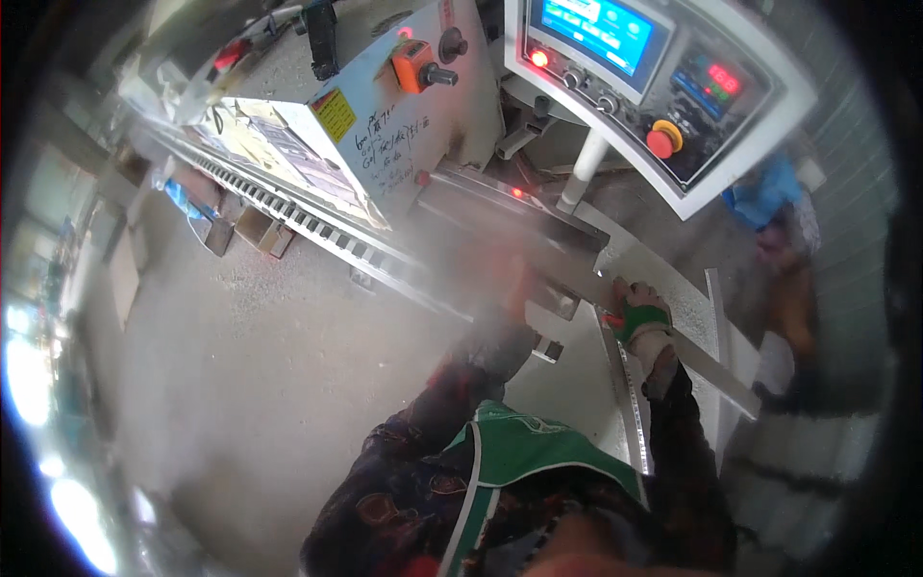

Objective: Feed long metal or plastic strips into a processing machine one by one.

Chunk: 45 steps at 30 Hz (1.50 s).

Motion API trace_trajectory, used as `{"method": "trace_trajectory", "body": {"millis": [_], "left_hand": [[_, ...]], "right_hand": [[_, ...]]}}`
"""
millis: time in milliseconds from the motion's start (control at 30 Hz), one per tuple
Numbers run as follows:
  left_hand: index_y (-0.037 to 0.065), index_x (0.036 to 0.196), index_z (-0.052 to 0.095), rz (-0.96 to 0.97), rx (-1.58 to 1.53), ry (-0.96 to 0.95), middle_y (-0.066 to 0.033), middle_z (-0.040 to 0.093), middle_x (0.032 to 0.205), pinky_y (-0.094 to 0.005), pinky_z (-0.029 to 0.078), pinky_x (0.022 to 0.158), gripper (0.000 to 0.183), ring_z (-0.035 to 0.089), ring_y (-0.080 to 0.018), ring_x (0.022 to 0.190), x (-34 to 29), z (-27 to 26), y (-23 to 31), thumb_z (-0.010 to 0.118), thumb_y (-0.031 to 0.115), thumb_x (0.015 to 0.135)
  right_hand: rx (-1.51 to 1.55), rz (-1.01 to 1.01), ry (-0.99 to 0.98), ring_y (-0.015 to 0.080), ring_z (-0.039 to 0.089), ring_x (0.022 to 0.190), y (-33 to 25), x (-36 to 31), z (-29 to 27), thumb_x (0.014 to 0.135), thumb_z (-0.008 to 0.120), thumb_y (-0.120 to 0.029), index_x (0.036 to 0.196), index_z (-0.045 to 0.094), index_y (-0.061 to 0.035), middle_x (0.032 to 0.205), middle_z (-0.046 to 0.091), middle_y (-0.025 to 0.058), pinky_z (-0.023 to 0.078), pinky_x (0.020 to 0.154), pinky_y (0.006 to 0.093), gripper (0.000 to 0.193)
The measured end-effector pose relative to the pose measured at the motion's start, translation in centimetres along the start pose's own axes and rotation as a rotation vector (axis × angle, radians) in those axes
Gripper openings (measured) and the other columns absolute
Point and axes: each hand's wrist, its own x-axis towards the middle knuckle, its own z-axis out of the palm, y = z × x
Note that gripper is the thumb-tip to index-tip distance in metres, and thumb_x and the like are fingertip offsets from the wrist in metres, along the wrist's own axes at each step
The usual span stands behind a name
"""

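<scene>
Your green apron point(548, 447) is closest. The long bar point(716, 373) lies across the pale bench point(687, 298), pinched in your R hand point(642, 308); a weak hold could let it slip. L hand point(514, 284) is by the machine point(548, 226), grip too blurry, can't tell; might get nipped b/c it's near.

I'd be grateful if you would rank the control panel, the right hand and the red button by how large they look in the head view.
Largest to smallest:
1. Control panel, even though the frame's top edge cuts it off
2. Right hand
3. Red button
</scene>
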Motion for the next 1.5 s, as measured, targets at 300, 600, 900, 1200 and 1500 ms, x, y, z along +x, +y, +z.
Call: {"method": "trace_trajectory", "body": {"millis": [300, 600, 900, 1200, 1500], "left_hand": [[0.009, 0.15, 0.052, 0.147, 0.059, 0.07, -0.0001, 0.064, 0.11, -0.0278, 0.053, 0.078, 0.058, 0.061, -0.0119, 0.091, 5.7, -1.5, -4.3, 0.073, 0.008, 0.096], [0.007, 0.144, 0.055, -0.114, -0.526, -0.076, -0.0011, 0.061, 0.108, -0.0304, 0.053, 0.083, 0.051, 0.06, -0.0135, 0.092, 9.5, -4.1, -9.4, 0.071, 0.002, 0.096], [0.004, 0.147, 0.053, 0.246, 0.227, -0.042, 0.0022, 0.06, 0.109, -0.0269, 0.05, 0.089, 0.053, 0.057, -0.0096, 0.098, 6.6, -1.2, -6.0, 0.07, -0.001, 0.096], [0.011, 0.148, 0.046, 0.735, 1.148, -0.208, 0.0044, 0.052, 0.075, -0.0231, 0.039, 0.046, 0.047, 0.046, -0.0064, 0.055, 8.2, -4.0, -0.9, 0.061, 0.01, 0.103], [0.022, 0.147, 0.047, -0.272, -0.06, 0.045, 0.0066, 0.055, 0.093, -0.0251, 0.051, 0.066, 0.043, 0.055, -0.0059, 0.075, 2.2, 5.8, 4.4, 0.058, 0.017, 0.106]], "right_hand": [[-0.108, -0.043, 0.037, 0.0346, 0.064, 0.112, -1.9, 5.9, -0.2, 0.082, 0.077, -0.041, 0.13, 0.046, -0.0268, 0.118, 0.06, 0.0099, 0.059, 0.083, 0.0516, 0.059], [-0.057, -0.089, -0.024, 0.0378, 0.06, 0.118, -0.6, 6.4, -2.1, 0.08, 0.08, -0.042, 0.142, 0.047, -0.0234, 0.129, 0.058, 0.0123, 0.054, 0.094, 0.0514, 0.073], [0.344, -0.262, 0.34, 0.0399, 0.053, 0.132, 7.9, 0.2, 2.0, 0.085, 0.073, -0.037, 0.151, 0.05, -0.0238, 0.147, 0.053, 0.0165, 0.045, 0.109, 0.0523, 0.071], [0.373, -0.304, 0.438, 0.0389, 0.058, 0.125, 6.1, 1.7, 1.9, 0.085, 0.074, -0.036, 0.136, 0.063, -0.0205, 0.143, 0.057, 0.0129, 0.048, 0.103, 0.0529, 0.054], [0.327, -0.266, 0.468, 0.0355, 0.059, 0.124, 8.4, 0.5, 3.6, 0.089, 0.071, -0.042, 0.142, 0.059, -0.0235, 0.143, 0.057, 0.0121, 0.048, 0.104, 0.0527, 0.057]]}}
